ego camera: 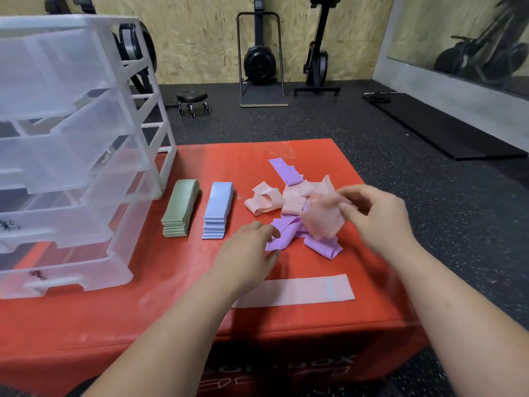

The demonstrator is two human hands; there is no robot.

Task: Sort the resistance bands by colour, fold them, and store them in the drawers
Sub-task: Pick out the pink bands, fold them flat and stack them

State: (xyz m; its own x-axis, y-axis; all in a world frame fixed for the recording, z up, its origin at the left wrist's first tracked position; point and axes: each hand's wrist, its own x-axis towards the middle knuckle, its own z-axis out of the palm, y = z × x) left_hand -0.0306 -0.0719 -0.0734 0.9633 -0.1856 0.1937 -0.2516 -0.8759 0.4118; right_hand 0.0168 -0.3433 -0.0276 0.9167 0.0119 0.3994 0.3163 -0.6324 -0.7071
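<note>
Leave the drawers (pixel 71 138), the green stack (pixel 180 209) and the blue stack (pixel 217 210) alone. Steady the purple band (pixel 282 234) with the left hand (pixel 249 247) (fingers at its edge, grip unclear). Draw the pink band (pixel 323 217), pinched in the right hand (pixel 378 216) grip above the heap, clear without dragging neighbours. Then flatten on the worktop (pixel 380 296) over the laid-out strip (pixel 294 290).

We have a single view, worn on the head, looking forward and down from close above the near edge of the red box (pixel 217 161). Left on the box stands the drawer unit (pixel 71 156); beyond the box lie the floor (pixel 315 118) and plywood wall (pixel 200 38).
</note>
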